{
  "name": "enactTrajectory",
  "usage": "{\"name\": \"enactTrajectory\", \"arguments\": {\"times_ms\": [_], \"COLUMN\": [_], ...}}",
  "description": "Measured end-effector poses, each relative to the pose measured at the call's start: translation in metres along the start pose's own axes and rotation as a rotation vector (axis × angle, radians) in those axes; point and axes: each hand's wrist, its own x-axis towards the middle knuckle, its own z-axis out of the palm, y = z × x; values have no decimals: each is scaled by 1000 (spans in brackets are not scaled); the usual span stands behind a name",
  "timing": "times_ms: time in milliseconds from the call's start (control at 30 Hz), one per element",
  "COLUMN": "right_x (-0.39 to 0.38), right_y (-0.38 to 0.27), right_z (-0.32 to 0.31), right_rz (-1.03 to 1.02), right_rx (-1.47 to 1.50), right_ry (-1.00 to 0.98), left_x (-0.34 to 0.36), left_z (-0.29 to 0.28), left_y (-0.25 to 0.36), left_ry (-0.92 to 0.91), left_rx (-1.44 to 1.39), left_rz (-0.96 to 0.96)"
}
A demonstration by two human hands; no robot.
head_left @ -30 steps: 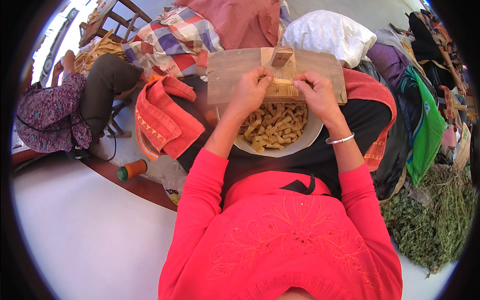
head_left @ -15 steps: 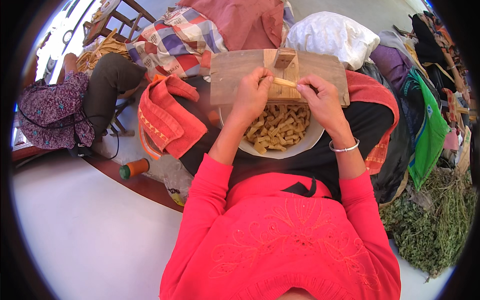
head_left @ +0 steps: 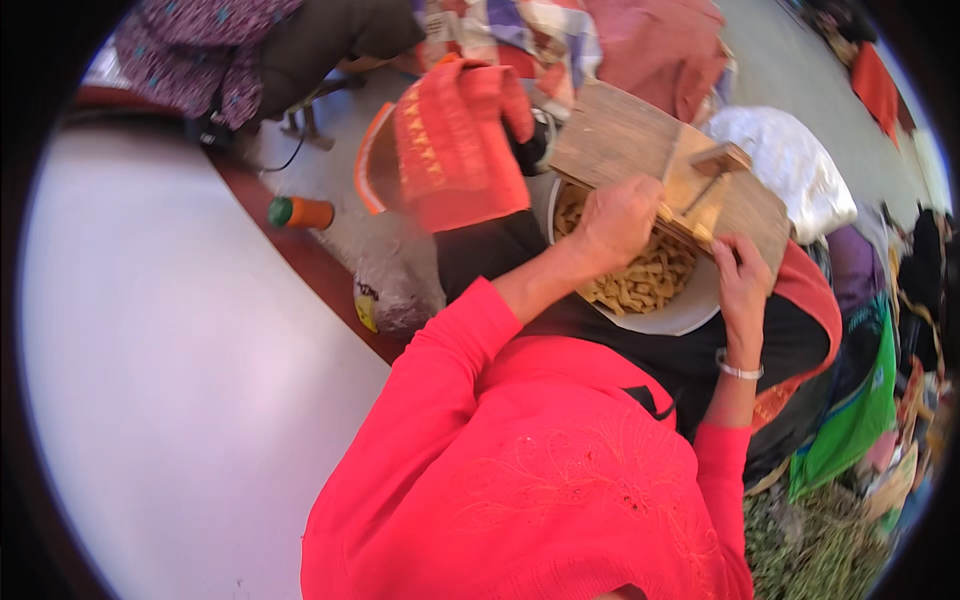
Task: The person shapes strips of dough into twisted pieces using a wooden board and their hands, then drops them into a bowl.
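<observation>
Over a white bowl on my lap lies a wooden board, with a small upright wood block fixed to its paler middle strip. My left hand is closed in a fist at the board's near edge. With thumb and fingers pinched, my right hand is at the same edge, farther right. Between them a thin pale yellow strip runs along the edge, partly hidden by my fingers and blurred. Short cut yellowish-brown pieces fill the bowl below.
Left of my lap, an orange-red towel drapes over an orange-rimmed container. An orange, green-ended spool lies on the floor. A white sack stands behind the board, green cloth and dried plants at right. Another person's leg is at upper left.
The view has turned, so the board and bowl now appear tilted and farther right. My hands have come down from above the board to its near edge with the strip.
</observation>
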Motion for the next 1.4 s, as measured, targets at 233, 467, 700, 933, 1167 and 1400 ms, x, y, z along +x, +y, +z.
{"name": "enactTrajectory", "arguments": {"times_ms": [233, 467, 700, 933, 1167, 1400], "right_x": [-62, -76, -88, -100, -84, -79], "right_y": [2, -9, -42, -17, -2, 21], "right_z": [18, 34, 34, 19, 29, 52], "right_rz": [279, 393, 327, 292, -10, -150], "right_rx": [568, 931, 893, 1091, 421, -72], "right_ry": [-177, -204, -203, -267, 12, 75], "left_x": [-34, -48, -41, -76, -64, -34], "left_z": [-168, -209, -79, -41, -44, 17], "left_y": [20, -47, 89, 62, 15, -41], "left_ry": [593, 307, -330, -639, -564, -1081], "left_rx": [349, 1061, 79, -629, 396, 778], "left_rz": [-62, -184, 28, -491, 105, -130]}}
